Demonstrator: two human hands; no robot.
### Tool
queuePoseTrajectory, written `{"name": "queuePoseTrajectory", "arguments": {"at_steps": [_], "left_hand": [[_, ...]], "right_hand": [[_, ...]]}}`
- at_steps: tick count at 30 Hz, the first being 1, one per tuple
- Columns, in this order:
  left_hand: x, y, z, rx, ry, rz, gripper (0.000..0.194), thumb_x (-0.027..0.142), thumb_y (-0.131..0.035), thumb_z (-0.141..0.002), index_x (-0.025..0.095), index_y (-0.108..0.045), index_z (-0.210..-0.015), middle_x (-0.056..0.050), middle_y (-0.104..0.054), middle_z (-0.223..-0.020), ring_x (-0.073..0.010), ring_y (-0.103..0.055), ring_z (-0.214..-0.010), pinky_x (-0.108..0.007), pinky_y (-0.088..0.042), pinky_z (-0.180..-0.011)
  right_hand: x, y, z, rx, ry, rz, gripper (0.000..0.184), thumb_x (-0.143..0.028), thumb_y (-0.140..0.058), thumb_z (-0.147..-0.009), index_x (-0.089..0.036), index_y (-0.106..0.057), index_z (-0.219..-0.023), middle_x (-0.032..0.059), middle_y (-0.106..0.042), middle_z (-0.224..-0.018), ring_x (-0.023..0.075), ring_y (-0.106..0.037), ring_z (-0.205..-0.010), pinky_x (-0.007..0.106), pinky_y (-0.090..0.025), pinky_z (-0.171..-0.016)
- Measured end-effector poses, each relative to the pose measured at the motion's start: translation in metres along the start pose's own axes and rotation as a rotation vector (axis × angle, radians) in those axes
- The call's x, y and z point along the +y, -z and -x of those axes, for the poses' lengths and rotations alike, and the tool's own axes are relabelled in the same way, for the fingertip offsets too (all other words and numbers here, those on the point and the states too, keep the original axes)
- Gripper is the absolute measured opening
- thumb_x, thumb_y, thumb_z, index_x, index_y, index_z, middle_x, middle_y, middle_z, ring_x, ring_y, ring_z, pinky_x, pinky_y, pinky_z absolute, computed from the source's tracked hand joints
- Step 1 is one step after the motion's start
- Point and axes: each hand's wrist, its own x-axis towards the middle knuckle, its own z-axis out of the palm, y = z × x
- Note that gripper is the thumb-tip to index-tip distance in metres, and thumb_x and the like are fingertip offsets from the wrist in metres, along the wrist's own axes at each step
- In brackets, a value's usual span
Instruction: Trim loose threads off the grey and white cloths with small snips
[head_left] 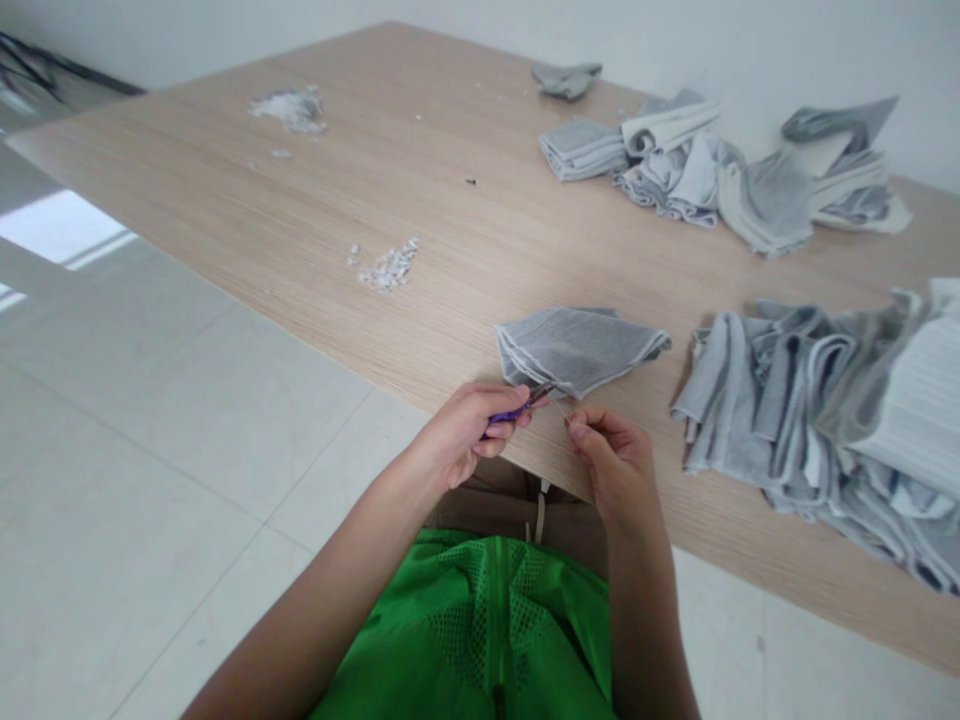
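A folded grey cloth with pale stitched edges lies near the front edge of the table. My left hand is closed around small purple-handled scissors, whose blades reach to the cloth's near edge. Just right of the blades, my right hand pinches a thin pale thread between thumb and fingertips. The thread runs up toward the cloth and the blade tips. Whether the blades touch it I cannot tell.
Heaped grey cloths lie at the right, with more folded grey and white cloths behind. White scraps are scattered left of the cloth, and a larger scrap pile sits farther back. A small dark object lies mid-table.
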Motion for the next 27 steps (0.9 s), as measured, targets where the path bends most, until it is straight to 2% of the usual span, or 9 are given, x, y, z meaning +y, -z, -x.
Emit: {"name": "queuePoseTrajectory", "arguments": {"at_steps": [7,12,17,21,24,27], "left_hand": [[0.000,-0.001,0.001,0.043,-0.007,0.003,0.024,0.027,-0.074,-0.075,0.006,-0.072,-0.088,0.000,-0.049,-0.068,-0.0005,-0.022,-0.046,-0.015,-0.007,-0.035],[-0.001,0.000,0.009,0.032,-0.021,-0.003,0.030,0.034,-0.075,-0.076,0.007,-0.071,-0.089,0.000,-0.050,-0.070,-0.0013,-0.023,-0.048,-0.016,-0.007,-0.036],[-0.013,0.006,0.026,0.125,-0.154,-0.079,0.041,0.044,-0.075,-0.077,0.011,-0.070,-0.101,0.005,-0.041,-0.065,-0.0028,-0.022,-0.047,-0.018,-0.008,-0.038],[-0.020,0.013,0.034,0.191,-0.294,-0.259,0.049,0.052,-0.066,-0.084,0.015,-0.066,-0.116,0.009,-0.030,-0.056,-0.0061,-0.024,-0.045,-0.021,-0.014,-0.041],[-0.020,0.014,0.036,0.246,-0.374,-0.527,0.039,0.046,-0.070,-0.082,0.016,-0.070,-0.107,0.007,-0.035,-0.057,-0.0083,-0.032,-0.050,-0.022,-0.021,-0.047],[-0.019,0.011,0.037,0.286,-0.430,-0.723,0.031,0.040,-0.071,-0.080,0.018,-0.073,-0.102,0.008,-0.030,-0.057,-0.0091,-0.031,-0.053,-0.022,-0.025,-0.052]], "right_hand": [[0.003,0.001,-0.001,-0.002,0.006,-0.031,0.009,-0.026,-0.068,-0.077,-0.019,-0.066,-0.073,-0.0016,-0.056,-0.069,0.0109,-0.043,-0.062,0.024,-0.032,-0.059],[0.005,0.002,0.000,0.021,-0.015,-0.063,0.009,-0.026,-0.069,-0.076,-0.019,-0.067,-0.073,-0.0012,-0.056,-0.069,0.0112,-0.044,-0.063,0.024,-0.033,-0.059],[0.007,0.004,0.002,0.083,0.021,-0.071,0.009,-0.028,-0.069,-0.077,-0.019,-0.068,-0.074,0.0003,-0.059,-0.074,0.0121,-0.048,-0.066,0.025,-0.037,-0.063],[0.009,0.006,0.005,0.116,0.059,-0.005,0.009,-0.027,-0.068,-0.078,-0.019,-0.067,-0.075,0.0000,-0.058,-0.071,0.0122,-0.047,-0.065,0.025,-0.036,-0.060],[0.009,0.008,0.007,0.123,0.059,0.016,0.010,-0.028,-0.068,-0.079,-0.019,-0.068,-0.076,-0.0005,-0.058,-0.070,0.0117,-0.047,-0.064,0.024,-0.035,-0.059],[0.007,0.011,0.008,0.156,0.054,0.046,0.010,-0.028,-0.068,-0.079,-0.018,-0.068,-0.076,-0.0004,-0.059,-0.071,0.0120,-0.048,-0.065,0.025,-0.036,-0.061]]}}
